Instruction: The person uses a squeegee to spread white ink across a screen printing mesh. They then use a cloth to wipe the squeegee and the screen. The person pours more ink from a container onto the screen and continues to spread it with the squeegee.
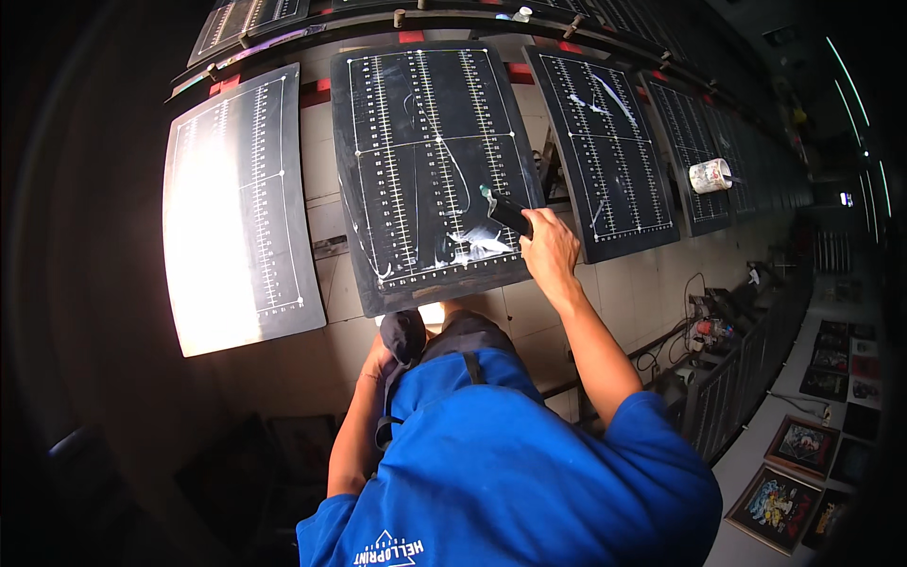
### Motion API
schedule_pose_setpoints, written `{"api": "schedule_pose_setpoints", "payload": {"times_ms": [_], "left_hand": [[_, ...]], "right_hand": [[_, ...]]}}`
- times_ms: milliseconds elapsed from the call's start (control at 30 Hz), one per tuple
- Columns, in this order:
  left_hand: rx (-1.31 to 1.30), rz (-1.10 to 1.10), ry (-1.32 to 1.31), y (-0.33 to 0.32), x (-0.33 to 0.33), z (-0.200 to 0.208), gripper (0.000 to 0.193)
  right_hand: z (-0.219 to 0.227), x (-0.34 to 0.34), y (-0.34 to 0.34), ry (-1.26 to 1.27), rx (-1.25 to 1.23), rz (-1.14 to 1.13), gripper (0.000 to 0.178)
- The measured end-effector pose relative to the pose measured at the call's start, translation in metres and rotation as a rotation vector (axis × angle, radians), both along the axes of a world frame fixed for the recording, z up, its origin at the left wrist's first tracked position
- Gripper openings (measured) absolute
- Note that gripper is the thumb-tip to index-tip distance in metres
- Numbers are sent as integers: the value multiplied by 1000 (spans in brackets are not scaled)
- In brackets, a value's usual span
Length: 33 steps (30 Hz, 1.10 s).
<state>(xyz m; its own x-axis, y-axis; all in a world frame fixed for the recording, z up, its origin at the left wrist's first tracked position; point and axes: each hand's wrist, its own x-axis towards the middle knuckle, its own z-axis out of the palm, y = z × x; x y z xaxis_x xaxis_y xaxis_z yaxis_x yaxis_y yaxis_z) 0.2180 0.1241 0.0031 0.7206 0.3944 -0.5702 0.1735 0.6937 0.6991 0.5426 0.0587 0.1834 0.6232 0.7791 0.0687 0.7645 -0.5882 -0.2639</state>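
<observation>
A black printing platen (406, 104) with white ruler marks lies in front of me. White smears (482, 244) and thin wet streaks spread over its near half. My right hand (551, 244) grips a black hand-held scraper (507, 213) with a greenish tip, tilted low over the platen's right side; I cannot tell whether its edge touches the surface. My left hand (378, 357) is down by my waist, below the platen's near edge. Beside it is a dark, rounded, cloth-like thing (404, 337), which hides the fingers.
Further platens flank mine: one on the left (227, 217) glaring with light, one on the right (614, 151) with white smears. A stained white tub (710, 176) stands on a platen farther right. Cables (675, 340) and framed prints (801, 444) lie at the right.
</observation>
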Motion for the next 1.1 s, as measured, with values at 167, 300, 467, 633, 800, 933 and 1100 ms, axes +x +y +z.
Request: {"api": "schedule_pose_setpoints", "payload": {"times_ms": [167,300,467,633,800,933,1100], "left_hand": [[-368,186,-118,-15,-4,-37,39],[-451,198,-239,-13,3,-43,35],[-479,253,-141,-11,11,-20,31],[-371,338,-176,-16,5,-28,35],[-374,542,-183,-30,2,-33,36],[-398,700,-227,-50,11,-36,36],[-566,961,-340,-79,61,-26,36]], "right_hand": [[-8,-59,0,-41,-237,-11,38],[-10,-114,32,47,-241,32,40],[-21,-145,63,93,-222,166,42],[15,-95,104,284,-85,397,30],[-13,-75,102,6,-45,713,39],[-1,-59,63,128,-51,977,41],[19,3,90,90,31,1078,45]]}}
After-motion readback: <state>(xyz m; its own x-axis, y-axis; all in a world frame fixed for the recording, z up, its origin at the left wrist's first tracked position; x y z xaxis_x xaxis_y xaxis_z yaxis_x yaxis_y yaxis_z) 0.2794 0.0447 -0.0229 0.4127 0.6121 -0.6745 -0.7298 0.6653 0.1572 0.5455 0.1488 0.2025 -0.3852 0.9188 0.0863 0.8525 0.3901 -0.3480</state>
